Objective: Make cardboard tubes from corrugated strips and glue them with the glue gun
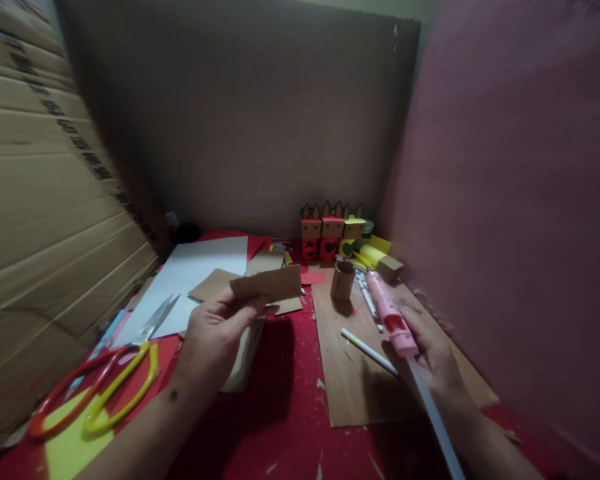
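My left hand (225,327) is closed on a strip of brown cardboard (270,283), thumb in front and fingers behind, held above the red table cover. A pink hot glue gun (387,307) is gripped in my right hand (433,353), its nozzle pointing away from me. From its rear a long translucent glue stick (435,420) sticks out. Just beyond the glue gun a brown cardboard tube (343,280) stands upright on a flat cardboard sheet (350,407). A white marker (367,350) lies on that sheet, partly hidden by my right hand.
Scissors (100,380) with red and yellow handles lie at the left, over white paper (205,267) and coloured sheets. Several decorated tube figures (331,233) stand at the back. A pink wall (520,233) bounds the right; a large cardboard panel (40,200) stands at the left.
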Demonstrator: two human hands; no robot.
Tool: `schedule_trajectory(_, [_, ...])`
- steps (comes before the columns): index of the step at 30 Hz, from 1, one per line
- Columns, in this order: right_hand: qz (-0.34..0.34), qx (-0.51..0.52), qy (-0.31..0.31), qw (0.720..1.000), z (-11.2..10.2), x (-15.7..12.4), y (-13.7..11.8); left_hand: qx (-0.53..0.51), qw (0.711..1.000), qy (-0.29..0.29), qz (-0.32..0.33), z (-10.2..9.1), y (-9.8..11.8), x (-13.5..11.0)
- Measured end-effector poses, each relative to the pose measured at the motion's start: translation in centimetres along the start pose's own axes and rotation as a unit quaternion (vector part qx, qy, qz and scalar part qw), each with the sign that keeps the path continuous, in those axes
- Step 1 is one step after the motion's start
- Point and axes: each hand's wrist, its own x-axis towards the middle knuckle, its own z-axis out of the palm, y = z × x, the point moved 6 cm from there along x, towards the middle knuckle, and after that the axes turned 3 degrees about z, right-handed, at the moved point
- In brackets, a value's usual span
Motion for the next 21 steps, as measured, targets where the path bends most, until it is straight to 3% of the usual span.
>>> schedule_trajectory(5, [0.08, -0.109, -0.013, 0.991, -2.5, -0.5, 5.4, 0.078, 0.997, -0.011, 0.012, 0.3, 1.3, -0.3])
schedule_trajectory(10, [0.124, -0.252, -0.075, 0.957, -3.2, -0.7, 9.9, 0.096, 0.995, -0.032, 0.019, 0.4, 1.3, -0.3])
schedule_trajectory(17, [0.108, -0.317, -0.185, 0.924, -2.7, 0.5, 12.1, 0.121, 0.991, -0.041, 0.027, 0.4, 1.3, -0.2])
schedule_trajectory(21, [0.086, -0.314, -0.208, 0.922, -2.4, 1.5, 12.2, 0.124, 0.991, -0.044, 0.016, 0.5, 1.4, -0.2])
